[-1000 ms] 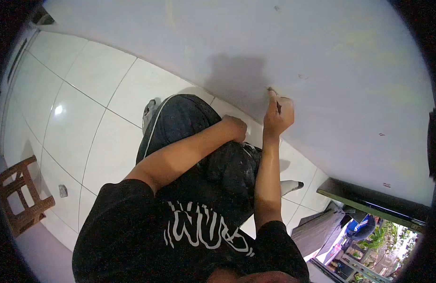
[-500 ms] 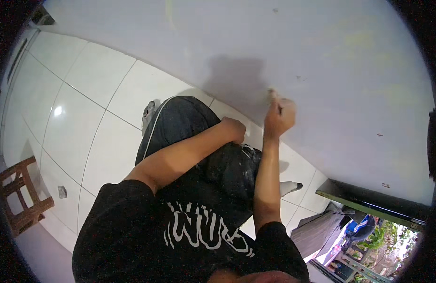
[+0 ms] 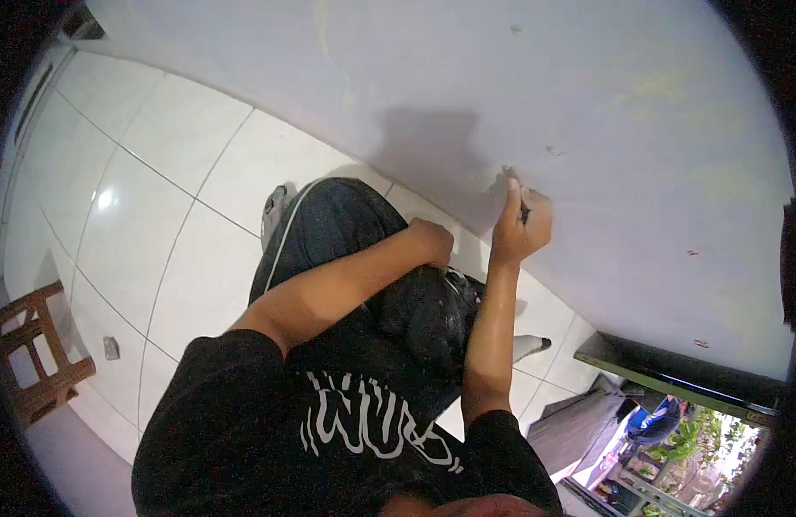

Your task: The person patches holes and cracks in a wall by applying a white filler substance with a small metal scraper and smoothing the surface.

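Observation:
My right hand [image 3: 521, 226] is raised against the pale lilac wall [image 3: 622, 215], its fingers curled and its thumb pointing up. A small dark part of something shows inside the grip, but its kind is hidden. Just beyond the thumb tip, a small rough mark [image 3: 507, 170] can be seen on the wall. My left hand [image 3: 432, 243] rests closed on my dark trousers [image 3: 333, 220] near the knee; its fingers are mostly out of sight, and no object shows in it.
White floor tiles [image 3: 131, 233] run along the wall's foot. On the left lie a small grey block [image 3: 112, 348] and a brown openwork piece of furniture [image 3: 49, 345]. A dark ledge [image 3: 674, 372] and an opening with plants [image 3: 686, 439] are at the lower right. Chipped spots [image 3: 555, 151] mark the wall.
My right hand has shifted slightly down and to the right in the picture and is less blurred, showing the dark thing in its grip. My left hand stays on my leg.

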Demonstrator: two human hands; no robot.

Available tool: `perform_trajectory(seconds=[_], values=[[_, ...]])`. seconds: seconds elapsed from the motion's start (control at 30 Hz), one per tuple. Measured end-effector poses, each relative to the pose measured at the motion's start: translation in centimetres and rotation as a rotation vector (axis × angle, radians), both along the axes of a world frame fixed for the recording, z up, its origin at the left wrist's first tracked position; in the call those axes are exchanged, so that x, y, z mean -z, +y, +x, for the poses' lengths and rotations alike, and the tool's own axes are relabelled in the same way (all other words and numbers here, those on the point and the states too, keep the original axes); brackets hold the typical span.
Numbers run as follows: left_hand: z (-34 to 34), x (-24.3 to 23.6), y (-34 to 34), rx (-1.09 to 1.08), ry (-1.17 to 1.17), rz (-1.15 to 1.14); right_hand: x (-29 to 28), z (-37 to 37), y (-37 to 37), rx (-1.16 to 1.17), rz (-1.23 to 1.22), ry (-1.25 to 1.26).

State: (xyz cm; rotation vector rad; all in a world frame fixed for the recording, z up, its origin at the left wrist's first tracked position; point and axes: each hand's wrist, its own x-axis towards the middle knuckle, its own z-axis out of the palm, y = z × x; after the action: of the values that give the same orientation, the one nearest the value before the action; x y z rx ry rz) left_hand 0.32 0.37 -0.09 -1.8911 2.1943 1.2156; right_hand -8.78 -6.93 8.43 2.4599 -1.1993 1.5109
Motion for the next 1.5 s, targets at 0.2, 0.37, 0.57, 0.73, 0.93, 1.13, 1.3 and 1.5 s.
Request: perform_trajectory(seconds=[0.2,0.37,0.57,0.73,0.93,1.13,1.3,1.5], values=[[0.0,0.0,0.1,-0.023,-0.027,-0.018,3.1,-0.4,0.4,-0.067,0.054,0.21],[-0.2,-0.6,-0.3,0.039,-0.027,0.087,1.8,-0.3,-0.1,-0.012,0.037,0.049],[-0.2,-0.2,0.3,-0.028,-0.044,-0.009,1.6,0.1,0.6,-0.122,-0.09,0.045],[-0.2,-1.1,0.3,0.038,-0.008,-0.006,2.9,-0.8,0.1,-0.056,-0.007,0.258],[-0.1,-1.0,-0.4,0.018,0.006,0.052,1.6,-0.9,-0.3,-0.057,-0.014,0.023],[-0.1,-1.3,0.0,-0.003,-0.025,0.093,2.5,-0.7,0.4,-0.01,-0.049,0.168],[-0.1,-1.5,0.0,0.021,0.03,0.031,3.1,-2.1,-0.5,-0.045,-0.059,0.226],[-0.1,-1.2,0.3,-0.01,0.025,0.007,1.5,-1.7,0.2,-0.016,0.093,0.005]])
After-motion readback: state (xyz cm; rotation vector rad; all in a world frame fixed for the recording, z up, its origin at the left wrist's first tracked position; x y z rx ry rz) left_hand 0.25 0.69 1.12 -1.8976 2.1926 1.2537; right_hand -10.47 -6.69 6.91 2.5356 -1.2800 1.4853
